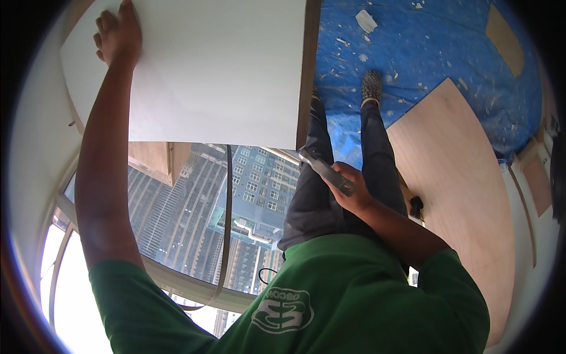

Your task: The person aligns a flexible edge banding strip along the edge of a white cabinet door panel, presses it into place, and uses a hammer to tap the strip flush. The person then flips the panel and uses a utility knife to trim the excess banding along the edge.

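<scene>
A large white panel [218, 71] with a dark brown edge fills the upper left. My left hand [119, 35] rests on its white face near the far left side, fingers apart, the tip of one cut off by the picture's rim. Low in front of my legs, my right hand [355, 190] is closed round a long, flat grey hand tool [327, 171]. The tool's shiny metal end points up and left, close to the panel's near right corner. Its exact kind I cannot make out.
A blue floor sheet [424, 47] carries scraps and dust. At my right leans or lies a big wood-faced board [460, 177]. A window [194, 206] onto tall buildings runs along the lower left, crossed by a dark strap [228, 206]. A wooden piece [156, 159] sits beneath the panel.
</scene>
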Motion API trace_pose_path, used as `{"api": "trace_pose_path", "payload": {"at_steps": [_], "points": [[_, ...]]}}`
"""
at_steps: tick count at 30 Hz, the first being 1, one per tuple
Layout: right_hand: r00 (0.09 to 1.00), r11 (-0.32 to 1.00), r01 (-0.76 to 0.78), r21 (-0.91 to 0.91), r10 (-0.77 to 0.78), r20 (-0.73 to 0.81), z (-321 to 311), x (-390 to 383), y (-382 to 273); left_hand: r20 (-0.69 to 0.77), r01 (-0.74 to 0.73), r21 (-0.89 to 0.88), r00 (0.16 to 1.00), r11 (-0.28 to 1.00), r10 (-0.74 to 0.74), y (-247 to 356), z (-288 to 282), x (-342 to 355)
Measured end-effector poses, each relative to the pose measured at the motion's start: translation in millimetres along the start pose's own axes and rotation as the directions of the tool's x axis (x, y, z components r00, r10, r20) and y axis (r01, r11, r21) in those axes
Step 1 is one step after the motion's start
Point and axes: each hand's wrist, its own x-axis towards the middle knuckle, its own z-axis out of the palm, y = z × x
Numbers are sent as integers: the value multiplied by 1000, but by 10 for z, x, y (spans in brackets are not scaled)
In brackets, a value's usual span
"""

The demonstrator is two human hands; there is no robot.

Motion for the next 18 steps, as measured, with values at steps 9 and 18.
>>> {"api": "trace_pose_path", "payload": {"at_steps": [9,18], "points": [[986,967,59,248,-95,136,-304,699,-406,28,7,-41,1000,999,-6,33,-64,-22],[949,931,253,264,-292,119,-6,1013,-7,95,51,-40,994,998,-47,117,-139,-18]]}}
